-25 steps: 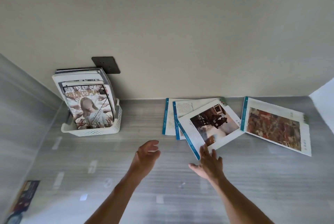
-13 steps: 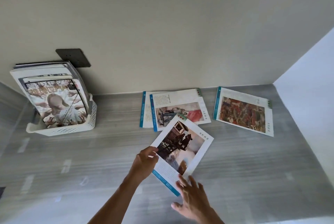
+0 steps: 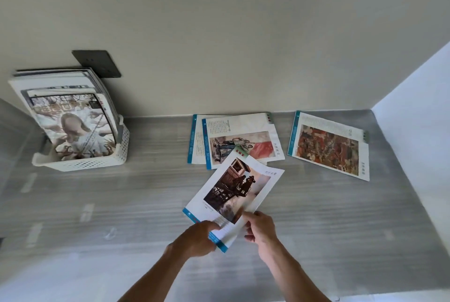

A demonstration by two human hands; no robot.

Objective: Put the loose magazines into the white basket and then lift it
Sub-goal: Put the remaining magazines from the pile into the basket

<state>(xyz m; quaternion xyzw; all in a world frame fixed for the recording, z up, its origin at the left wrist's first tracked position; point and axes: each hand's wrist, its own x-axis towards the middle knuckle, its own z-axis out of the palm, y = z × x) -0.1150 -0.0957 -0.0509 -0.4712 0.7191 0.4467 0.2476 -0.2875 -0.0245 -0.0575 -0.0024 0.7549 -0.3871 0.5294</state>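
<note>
The top magazine [image 3: 233, 194] is off the small pile now – a second ago it lay across the other two at the far side of the bench [image 3: 97, 216], half a second ago it had slid nearer. Both hands are clamped on its near corner: the left hand [image 3: 197, 238] on the blue-striped edge, the right hand [image 3: 261, 227] on the white edge beside it. So the first pick-up looks secured. Two overlapping magazines [image 3: 233, 138] and a single one [image 3: 328, 145] to the right wait on the bench. The white basket [image 3: 95, 162] stands far left, already holding upright magazines – well apart from the hands
</note>
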